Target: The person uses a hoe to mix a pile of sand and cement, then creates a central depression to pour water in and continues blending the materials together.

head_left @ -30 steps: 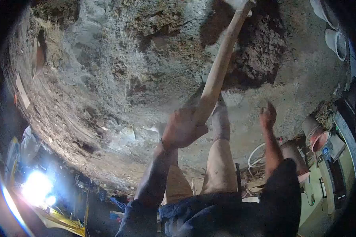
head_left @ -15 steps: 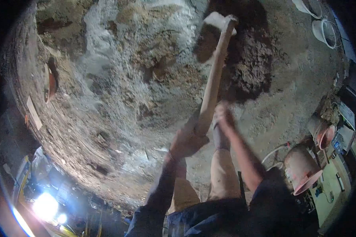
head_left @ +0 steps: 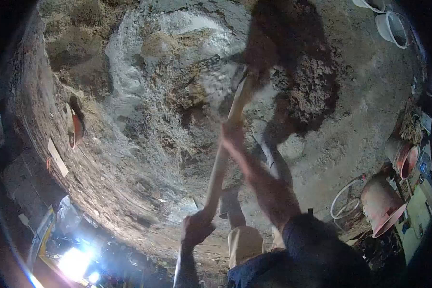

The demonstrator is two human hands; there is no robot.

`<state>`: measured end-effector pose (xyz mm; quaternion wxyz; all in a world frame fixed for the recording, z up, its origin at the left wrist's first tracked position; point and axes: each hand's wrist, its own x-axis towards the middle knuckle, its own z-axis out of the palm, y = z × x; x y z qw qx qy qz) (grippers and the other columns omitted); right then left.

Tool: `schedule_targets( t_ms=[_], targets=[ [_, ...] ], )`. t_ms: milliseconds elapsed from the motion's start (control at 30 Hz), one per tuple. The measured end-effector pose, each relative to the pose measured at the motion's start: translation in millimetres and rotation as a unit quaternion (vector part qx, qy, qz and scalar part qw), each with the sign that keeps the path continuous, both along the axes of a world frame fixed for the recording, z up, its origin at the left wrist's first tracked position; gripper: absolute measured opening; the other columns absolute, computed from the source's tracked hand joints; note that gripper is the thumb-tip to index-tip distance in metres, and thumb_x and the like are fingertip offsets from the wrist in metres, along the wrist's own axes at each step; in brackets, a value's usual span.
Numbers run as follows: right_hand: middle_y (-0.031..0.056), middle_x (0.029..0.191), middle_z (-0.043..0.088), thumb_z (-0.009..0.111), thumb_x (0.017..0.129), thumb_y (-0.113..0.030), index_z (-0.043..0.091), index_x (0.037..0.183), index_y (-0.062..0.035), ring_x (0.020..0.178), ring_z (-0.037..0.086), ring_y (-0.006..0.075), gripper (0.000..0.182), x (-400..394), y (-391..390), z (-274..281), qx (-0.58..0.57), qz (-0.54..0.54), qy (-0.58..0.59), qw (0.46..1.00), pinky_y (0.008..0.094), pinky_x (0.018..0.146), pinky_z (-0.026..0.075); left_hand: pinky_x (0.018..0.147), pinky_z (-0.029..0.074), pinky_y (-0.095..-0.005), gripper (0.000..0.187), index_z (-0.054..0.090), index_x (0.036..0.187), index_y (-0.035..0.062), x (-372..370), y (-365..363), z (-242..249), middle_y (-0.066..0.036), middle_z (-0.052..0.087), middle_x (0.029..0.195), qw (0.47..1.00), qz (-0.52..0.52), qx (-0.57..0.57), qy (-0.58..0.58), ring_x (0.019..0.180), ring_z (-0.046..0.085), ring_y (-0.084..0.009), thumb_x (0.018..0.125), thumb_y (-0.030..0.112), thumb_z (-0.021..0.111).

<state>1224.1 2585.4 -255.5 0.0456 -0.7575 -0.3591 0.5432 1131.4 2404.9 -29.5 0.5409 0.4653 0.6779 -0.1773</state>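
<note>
Wooden handle (head_left: 224,149) of a digging tool, likely a hoe, slants across the middle of the head view, its far end buried in the dark soil heap (head_left: 305,81) up top. Right hand (head_left: 233,132) wraps the shaft at mid-length in a closed grip; left hand (head_left: 197,228) clasps the near end just as firmly. Pale, gritty ground (head_left: 149,96) spreads left of the tool. An orange bucket (head_left: 380,204) lies tipped at the right, with white pails (head_left: 393,26) near the top corner.
</note>
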Motion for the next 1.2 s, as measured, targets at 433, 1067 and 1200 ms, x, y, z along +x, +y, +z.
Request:
schedule_targets(
  t_ms=[433,1067,1200],
  targets=[
    [0.0133,0.083,0.056,0.055,0.081,-0.025,0.051,0.099,0.0,0.074,0.058,0.0248,0.032,57,57,35,0.124,0.036,0.013,0.992,0.0377,0.065,0.047,0.061,0.049,-0.0421,0.03,0.061,0.085,0.0055,48,4,-65,-0.013,0.063,0.074,0.998,0.068,-0.019,0.001,0.068,0.061,-0.0316,0.071,0.032,0.06],
    [0.0089,0.065,0.048,0.051,0.079,-0.023,0.049,0.083,0.0001,0.054,0.054,0.0211,0.024,-3,-29,2,-0.017,-0.117,0.133,0.984,0.0356,0.051,0.048,0.063,0.049,-0.0374,0.035,0.056,0.097,0.0108,-23,-53,-18,-0.012,0.062,0.081,0.988,0.153,0.019,0.007,0.073,0.062,-0.0275,0.068,0.028,0.065],
    [0.0105,0.071,0.055,0.06,0.077,-0.015,0.05,0.083,0.0001,0.064,0.058,0.0254,0.018,-25,-103,73,0.062,0.232,0.126,0.963,0.038,0.059,0.048,0.059,0.047,-0.0401,0.025,0.055,0.072,0.0041,-32,-153,16,-0.014,0.057,0.067,0.965,0.234,0.062,0.098,0.069,0.057,-0.0333,0.052,0.015,0.065]
  ],
)
